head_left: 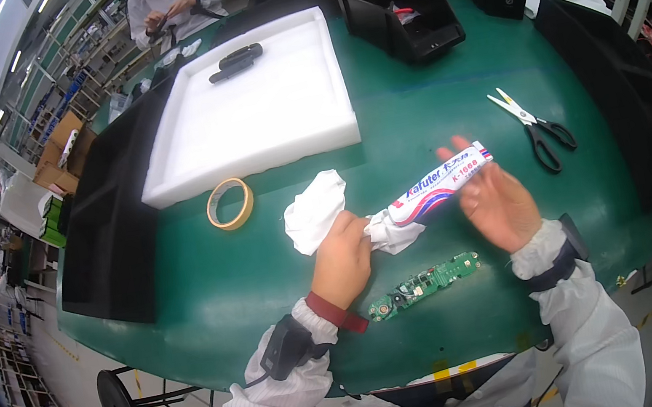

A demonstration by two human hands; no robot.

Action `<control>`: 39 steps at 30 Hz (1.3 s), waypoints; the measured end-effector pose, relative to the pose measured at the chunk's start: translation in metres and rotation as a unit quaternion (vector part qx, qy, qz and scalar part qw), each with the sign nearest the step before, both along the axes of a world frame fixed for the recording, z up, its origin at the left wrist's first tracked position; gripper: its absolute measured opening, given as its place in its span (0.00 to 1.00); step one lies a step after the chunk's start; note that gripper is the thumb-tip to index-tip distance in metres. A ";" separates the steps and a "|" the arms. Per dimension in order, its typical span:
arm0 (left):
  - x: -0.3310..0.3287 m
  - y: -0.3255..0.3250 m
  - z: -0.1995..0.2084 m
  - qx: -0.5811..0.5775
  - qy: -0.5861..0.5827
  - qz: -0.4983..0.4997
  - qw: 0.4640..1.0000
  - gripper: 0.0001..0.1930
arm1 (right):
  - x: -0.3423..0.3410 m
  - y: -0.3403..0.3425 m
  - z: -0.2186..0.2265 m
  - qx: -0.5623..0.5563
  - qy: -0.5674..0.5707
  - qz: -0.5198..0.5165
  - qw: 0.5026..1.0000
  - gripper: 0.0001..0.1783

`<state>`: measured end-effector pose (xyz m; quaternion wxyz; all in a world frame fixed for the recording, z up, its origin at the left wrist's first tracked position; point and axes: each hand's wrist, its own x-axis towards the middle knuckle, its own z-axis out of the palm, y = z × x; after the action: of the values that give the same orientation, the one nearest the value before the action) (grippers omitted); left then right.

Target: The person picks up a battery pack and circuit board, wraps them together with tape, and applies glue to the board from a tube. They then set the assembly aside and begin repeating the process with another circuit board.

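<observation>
My left hand (342,259) is closed on a crumpled white wipe (315,212), which bunches out on both sides of the fist. From the wipe's right side a white glue tube (441,185) with blue and red stripes slants up to the right, its nozzle end hidden in the folds. Behind and below the tube's flat tail is my right hand (506,207), palm up, its slightly blurred fingers stretched out and apart; the tail lies across them. A long green circuit board (424,286) rests on the table just below both hands.
The green table (269,272) carries a roll of tan tape (230,204), black-handled scissors (534,126), a white foam tray (252,170) with dark handle-shaped parts (235,63), and a black bin (399,21). Black foam panels (113,229) line the sides. Two people sit across.
</observation>
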<state>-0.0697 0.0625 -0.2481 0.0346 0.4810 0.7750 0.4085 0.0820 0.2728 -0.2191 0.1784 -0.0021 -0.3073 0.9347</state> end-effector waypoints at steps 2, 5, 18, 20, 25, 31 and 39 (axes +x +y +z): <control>0.004 0.002 0.005 0.009 -0.007 -0.012 1.000 0.11 | -0.005 -0.012 -0.002 -0.027 -0.061 0.050 0.997 0.43; 0.009 0.003 0.006 -0.014 0.007 -0.016 1.000 0.09 | -0.014 -0.025 -0.008 0.102 -0.196 0.016 0.975 0.23; 0.010 0.009 0.005 -0.008 0.027 -0.049 0.998 0.09 | -0.006 -0.026 0.012 0.357 -0.278 -0.176 0.874 0.14; -0.003 -0.003 0.003 -0.020 0.030 0.007 0.999 0.08 | -0.004 -0.011 0.021 0.245 -0.222 -0.265 0.906 0.16; -0.008 -0.003 -0.004 0.034 -0.031 -0.004 0.999 0.08 | 0.024 -0.003 0.042 0.180 -0.086 -0.249 0.948 0.18; -0.008 -0.014 0.013 0.007 -0.099 -0.009 0.995 0.33 | 0.040 -0.026 0.044 0.311 -0.037 -0.280 0.907 0.19; -0.011 -0.031 0.028 0.028 -0.083 0.046 0.995 0.30 | 0.046 -0.043 0.048 0.410 -0.047 -0.220 0.884 0.21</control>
<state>-0.0807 0.0313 -0.2203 0.0669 0.4097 0.7792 0.4697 0.1276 0.2300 -0.1710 0.3498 -0.0406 -0.6629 0.6607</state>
